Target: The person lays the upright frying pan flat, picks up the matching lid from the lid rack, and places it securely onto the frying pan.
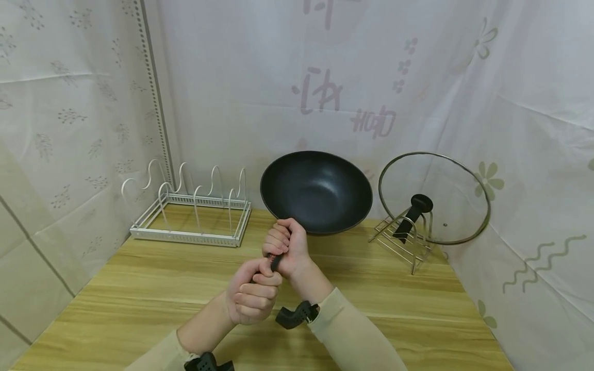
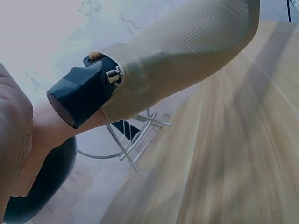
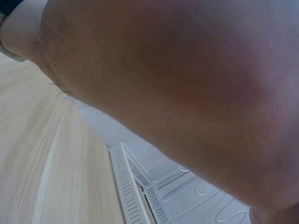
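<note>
In the head view, both hands grip the handle (image 1: 276,262) of a black wok (image 1: 316,191): the right hand (image 1: 289,245) wraps it up near the pan, and the left hand (image 1: 256,293) closes round it lower down, nearer the person. The doubled grip is probably for steadiness, since a wide pan on one handle would tend to twist or droop. The wok sits beyond the hands, towards the far side of the table (image 1: 431,309), tilted so its inside faces the person; it looks raised, though contact beneath cannot be made out. To its left stands a white rack (image 1: 185,237) with curved wire dividers, presumably shaped to keep cookware upright in separate slots. To its right, a glass lid (image 1: 457,196) leans in a small wire stand (image 1: 414,257), likely propped that way so it takes up little table. In the left wrist view, the right arm's sleeve (image 2: 187,60) and wrist camera (image 2: 77,95) cross the picture, with part of the wok low at the left and the stand beyond; the grip itself is hidden. In the right wrist view, blurred skin fills most of the picture, the white rack shows below, and neither hand's fingers can be judged from here.
</note>
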The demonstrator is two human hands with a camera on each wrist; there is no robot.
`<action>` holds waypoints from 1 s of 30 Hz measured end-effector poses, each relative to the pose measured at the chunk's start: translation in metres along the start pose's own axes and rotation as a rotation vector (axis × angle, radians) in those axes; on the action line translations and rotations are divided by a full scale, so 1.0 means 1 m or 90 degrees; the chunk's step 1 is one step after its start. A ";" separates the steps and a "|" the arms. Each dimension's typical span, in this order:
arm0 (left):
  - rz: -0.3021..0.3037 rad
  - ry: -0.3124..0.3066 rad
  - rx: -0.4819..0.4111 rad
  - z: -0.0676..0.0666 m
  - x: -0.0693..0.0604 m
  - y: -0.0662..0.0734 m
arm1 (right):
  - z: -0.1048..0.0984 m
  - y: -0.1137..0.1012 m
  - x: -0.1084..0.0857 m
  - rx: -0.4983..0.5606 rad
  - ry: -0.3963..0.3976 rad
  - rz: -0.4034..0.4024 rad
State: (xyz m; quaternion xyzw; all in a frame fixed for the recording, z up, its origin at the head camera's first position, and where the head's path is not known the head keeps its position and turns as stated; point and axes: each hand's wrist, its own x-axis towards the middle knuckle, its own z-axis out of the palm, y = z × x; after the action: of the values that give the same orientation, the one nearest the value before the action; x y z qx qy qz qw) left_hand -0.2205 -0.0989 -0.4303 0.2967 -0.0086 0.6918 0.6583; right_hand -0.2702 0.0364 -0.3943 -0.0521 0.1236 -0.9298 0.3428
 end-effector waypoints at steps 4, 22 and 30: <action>0.002 0.006 -0.009 -0.002 -0.001 -0.001 | -0.002 0.000 -0.001 -0.001 0.017 -0.004; 0.005 0.014 -0.031 -0.011 -0.002 -0.005 | -0.013 0.000 -0.002 -0.005 0.059 -0.020; 0.008 0.014 -0.037 -0.016 -0.003 -0.006 | -0.018 0.000 -0.002 0.005 0.078 -0.024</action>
State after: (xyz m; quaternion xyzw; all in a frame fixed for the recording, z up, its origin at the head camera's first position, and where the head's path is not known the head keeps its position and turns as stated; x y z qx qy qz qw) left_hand -0.2217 -0.0946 -0.4471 0.2698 -0.0235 0.6985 0.6624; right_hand -0.2714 0.0411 -0.4117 0.0040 0.1396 -0.9379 0.3174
